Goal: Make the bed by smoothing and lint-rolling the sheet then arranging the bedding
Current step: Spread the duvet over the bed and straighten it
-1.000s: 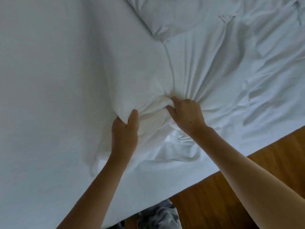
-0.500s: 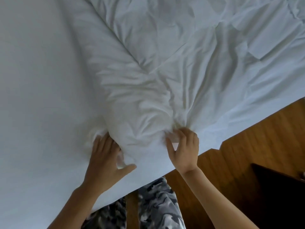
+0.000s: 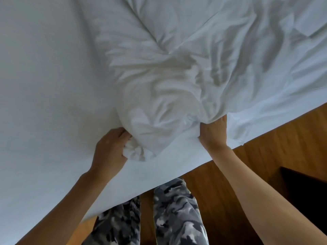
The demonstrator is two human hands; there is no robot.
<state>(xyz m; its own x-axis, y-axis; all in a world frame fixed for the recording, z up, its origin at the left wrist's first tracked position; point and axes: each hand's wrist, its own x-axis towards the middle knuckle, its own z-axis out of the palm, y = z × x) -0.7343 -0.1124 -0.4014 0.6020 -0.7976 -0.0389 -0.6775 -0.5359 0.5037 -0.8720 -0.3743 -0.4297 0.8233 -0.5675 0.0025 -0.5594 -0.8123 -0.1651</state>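
A white bed [image 3: 35,85] fills the view. The crumpled duvet [image 3: 177,76] runs from its near edge toward 1 o'clock. 2 hands grip its near end, fingers curled holding cloth: left hand [image 3: 109,149] at 7 o'clock, right hand [image 3: 213,133] at 4 o'clock, equally near.

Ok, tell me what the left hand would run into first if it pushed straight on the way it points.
The left hand points up-right, gripping the bunched duvet. It would press into that same bunch at once; depth beyond is unclear.
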